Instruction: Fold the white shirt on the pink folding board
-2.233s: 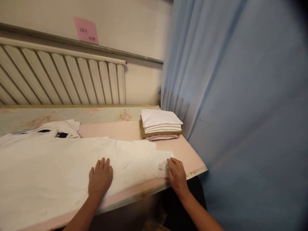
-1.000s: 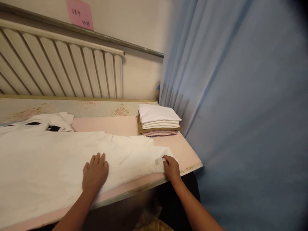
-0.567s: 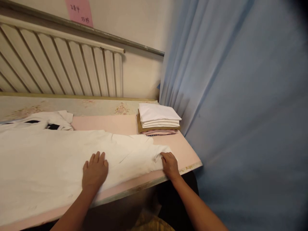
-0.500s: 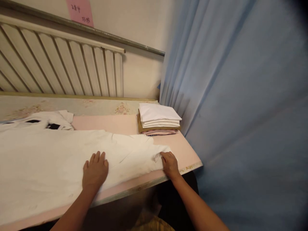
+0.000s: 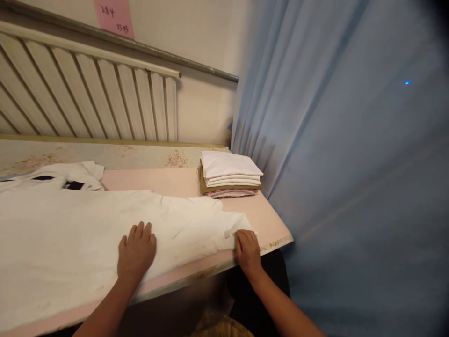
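Note:
A white cloth garment (image 5: pixel 80 234) lies spread along the table, narrowing towards the right; its exact kind cannot be made out. My left hand (image 5: pixel 136 250) rests palm down on the fabric with its fingers spread. At the right end, near the table's front edge, my right hand (image 5: pixel 247 250) is closed with curled fingers on the garment's narrow end. The fingertips are partly hidden, and a small fold of cloth stands up beside them.
Folded white cloths (image 5: pixel 231 169) sit on brown and pink ones at the back right. Another white cloth with black patches (image 5: pixel 82 173) lies at the back left. A blue curtain (image 5: pixel 343 178) hangs on the right. Behind the table is a radiator (image 5: pixel 105 93).
My right hand has moved slightly towards the table's front edge, and the fold of cloth beside it has dropped lower. My left hand stays flat in nearly the same place.

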Action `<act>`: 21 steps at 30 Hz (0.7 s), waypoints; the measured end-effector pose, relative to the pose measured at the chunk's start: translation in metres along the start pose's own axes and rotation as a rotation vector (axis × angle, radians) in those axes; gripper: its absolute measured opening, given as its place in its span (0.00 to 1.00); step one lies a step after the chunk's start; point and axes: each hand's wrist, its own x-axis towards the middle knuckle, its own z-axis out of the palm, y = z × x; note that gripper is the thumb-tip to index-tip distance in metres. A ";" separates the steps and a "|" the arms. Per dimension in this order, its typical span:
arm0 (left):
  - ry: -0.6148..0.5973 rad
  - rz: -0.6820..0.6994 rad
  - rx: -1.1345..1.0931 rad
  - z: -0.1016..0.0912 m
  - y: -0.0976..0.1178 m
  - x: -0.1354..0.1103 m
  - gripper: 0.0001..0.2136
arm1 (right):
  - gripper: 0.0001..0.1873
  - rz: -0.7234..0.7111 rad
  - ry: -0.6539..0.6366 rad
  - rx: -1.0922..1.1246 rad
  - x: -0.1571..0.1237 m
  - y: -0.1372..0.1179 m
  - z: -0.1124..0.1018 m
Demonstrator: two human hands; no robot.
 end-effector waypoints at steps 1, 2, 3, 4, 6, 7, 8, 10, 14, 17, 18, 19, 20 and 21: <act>0.001 -0.001 -0.004 0.000 0.000 0.000 0.23 | 0.16 -0.047 0.006 0.026 -0.007 -0.005 0.000; 0.001 -0.003 -0.003 0.001 0.000 0.000 0.23 | 0.17 -0.098 0.004 0.049 -0.014 -0.010 0.001; 0.001 -0.004 0.004 0.001 0.000 0.000 0.23 | 0.19 -0.144 -0.002 0.063 -0.020 -0.014 0.003; 0.000 -0.004 0.016 0.000 0.000 0.000 0.23 | 0.20 -0.183 -0.008 0.068 -0.026 -0.018 0.004; -0.010 0.001 0.043 0.000 -0.001 0.001 0.23 | 0.22 -0.233 -0.028 0.052 -0.033 -0.022 0.008; -0.018 0.004 0.056 -0.001 -0.001 0.001 0.23 | 0.22 -0.248 -0.042 0.035 -0.034 -0.023 0.009; -0.024 0.006 0.067 -0.001 -0.001 0.002 0.23 | 0.22 -0.261 -0.055 0.017 -0.035 -0.024 0.011; -0.035 0.011 0.085 -0.002 -0.001 0.003 0.23 | 0.23 -0.283 -0.091 -0.020 -0.036 -0.023 0.013; -0.042 0.019 0.105 -0.003 -0.001 0.003 0.23 | 0.29 -0.295 -0.211 -0.080 -0.039 -0.018 0.016; -0.043 0.018 0.103 -0.002 -0.002 0.003 0.24 | 0.37 -0.286 -0.288 -0.106 -0.042 -0.014 0.017; -0.046 0.016 0.100 -0.002 -0.002 0.003 0.24 | 0.39 -0.283 -0.312 -0.110 -0.042 -0.012 0.016; -0.049 0.014 0.095 -0.001 -0.002 0.003 0.24 | 0.40 -0.281 -0.333 -0.114 -0.042 -0.011 0.015; -0.052 0.013 0.089 -0.001 -0.002 0.003 0.24 | 0.41 -0.277 -0.353 -0.118 -0.042 -0.010 0.014; -0.051 0.012 0.083 -0.001 -0.002 0.003 0.24 | 0.42 -0.272 -0.369 -0.124 -0.042 -0.008 0.013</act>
